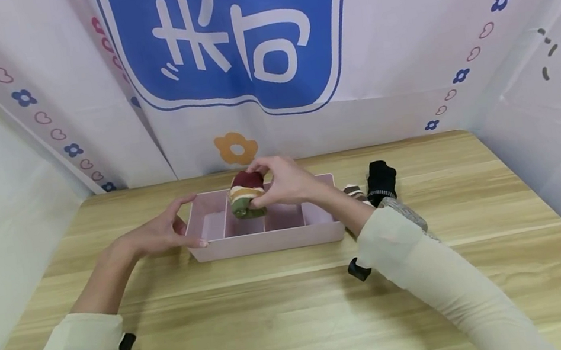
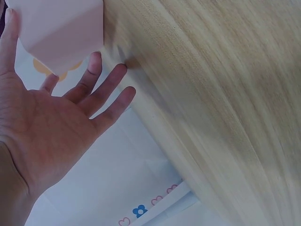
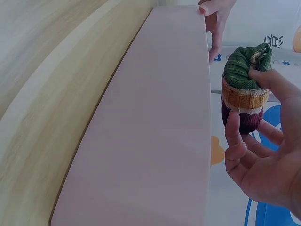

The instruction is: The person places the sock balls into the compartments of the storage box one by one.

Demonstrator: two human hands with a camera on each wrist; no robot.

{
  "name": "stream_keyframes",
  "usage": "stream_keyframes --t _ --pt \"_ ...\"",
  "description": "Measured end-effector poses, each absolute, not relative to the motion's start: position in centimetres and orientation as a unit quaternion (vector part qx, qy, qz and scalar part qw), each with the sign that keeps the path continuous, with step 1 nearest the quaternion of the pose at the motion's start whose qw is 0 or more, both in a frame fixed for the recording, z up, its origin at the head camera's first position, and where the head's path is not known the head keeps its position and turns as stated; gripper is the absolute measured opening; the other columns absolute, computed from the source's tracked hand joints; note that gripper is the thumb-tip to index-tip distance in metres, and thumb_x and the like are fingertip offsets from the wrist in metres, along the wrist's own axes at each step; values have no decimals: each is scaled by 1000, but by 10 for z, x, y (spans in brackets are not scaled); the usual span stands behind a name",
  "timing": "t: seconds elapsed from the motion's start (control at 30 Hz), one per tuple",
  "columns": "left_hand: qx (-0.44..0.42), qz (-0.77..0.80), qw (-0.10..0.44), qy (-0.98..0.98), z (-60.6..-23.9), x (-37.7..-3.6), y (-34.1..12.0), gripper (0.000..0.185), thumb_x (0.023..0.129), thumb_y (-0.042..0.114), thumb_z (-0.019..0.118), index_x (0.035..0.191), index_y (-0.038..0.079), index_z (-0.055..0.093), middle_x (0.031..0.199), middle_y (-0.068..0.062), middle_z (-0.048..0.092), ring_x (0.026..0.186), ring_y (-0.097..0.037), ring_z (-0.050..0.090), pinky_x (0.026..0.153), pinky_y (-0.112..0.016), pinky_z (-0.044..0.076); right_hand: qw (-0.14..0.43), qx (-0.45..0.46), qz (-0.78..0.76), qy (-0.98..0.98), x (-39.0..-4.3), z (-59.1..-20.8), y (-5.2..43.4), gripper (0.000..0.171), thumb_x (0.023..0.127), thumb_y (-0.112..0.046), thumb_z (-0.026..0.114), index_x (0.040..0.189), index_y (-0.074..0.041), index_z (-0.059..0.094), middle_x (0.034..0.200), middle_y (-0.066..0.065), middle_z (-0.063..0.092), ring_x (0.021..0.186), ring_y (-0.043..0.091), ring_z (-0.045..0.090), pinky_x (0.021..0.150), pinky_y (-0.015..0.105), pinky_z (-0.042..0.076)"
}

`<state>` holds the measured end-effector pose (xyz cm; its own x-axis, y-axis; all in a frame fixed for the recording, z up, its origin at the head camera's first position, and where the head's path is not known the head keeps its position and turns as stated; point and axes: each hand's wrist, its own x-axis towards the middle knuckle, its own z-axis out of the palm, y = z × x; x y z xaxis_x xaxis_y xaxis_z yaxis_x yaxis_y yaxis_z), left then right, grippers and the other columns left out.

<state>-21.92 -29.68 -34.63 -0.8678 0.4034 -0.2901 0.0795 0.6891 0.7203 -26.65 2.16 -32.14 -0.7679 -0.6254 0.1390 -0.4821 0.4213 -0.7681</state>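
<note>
So, quick notes on this one. Right hand (image 1: 284, 183) had a rolled striped sock bundle (image 1: 247, 194) pinched between thumb and fingertips, hovering just over the pink divider tray (image 1: 268, 242), above roughly the 2nd compartment from the left. Right grip was clenched around the bundle, w/ the green end toward the person and the maroon end toward the back wall. Left hand (image 1: 159, 234) was released, fingers straight, thumb and fingertips touching the tray's left end to steady it.

Imo the way to do this bit well: keep the left hand bracing the tray so it doesn't slide on the worktop (image 1: 300, 316), line the roll up w/ the slot walls, lower it straight down and only let go once it sits btw the dividers, otherwise the roll prob springs open.

Tray sat near the back-centre of the worktop. Bundle was right inside the right grip, above the tray, not down in a slot yet. A black sock (image 1: 380, 180) and a couple of others lay just right of the tray, partly hidden by the right sleeve.
</note>
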Motion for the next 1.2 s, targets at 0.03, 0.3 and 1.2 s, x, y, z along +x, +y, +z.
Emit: stream_keyframes --t 0.03,0.3,1.2 --pt "135 371 219 892 -346 -219 -297 115 86 24 84 164 6 3 102 -14 59 94 -24 53 83 -37 44 85 -331 -424 839 -267 -321 20 58 78 -15 87 129 -2 63 121 14 66 96 23 70 86 29 55" --pt "136 371 216 893 -345 -220 -295 114 85 24 85 165 7 5 97 -14 60 90 -24 54 82 -36 43 70 -334 -399 851 -266 -320 7 57 79 -20 89 128 -5 65 116 8 69 108 20 62 93 32 49" --pt "135 357 224 897 -346 -219 -296 115 87 30 83 165 8 1 100 -13 59 90 -23 53 79 -37 44 93 -320 -382 862 -264 -322 -20 57 82 -24 89 130 -9 65 118 6 70 107 19 64 94 32 47"
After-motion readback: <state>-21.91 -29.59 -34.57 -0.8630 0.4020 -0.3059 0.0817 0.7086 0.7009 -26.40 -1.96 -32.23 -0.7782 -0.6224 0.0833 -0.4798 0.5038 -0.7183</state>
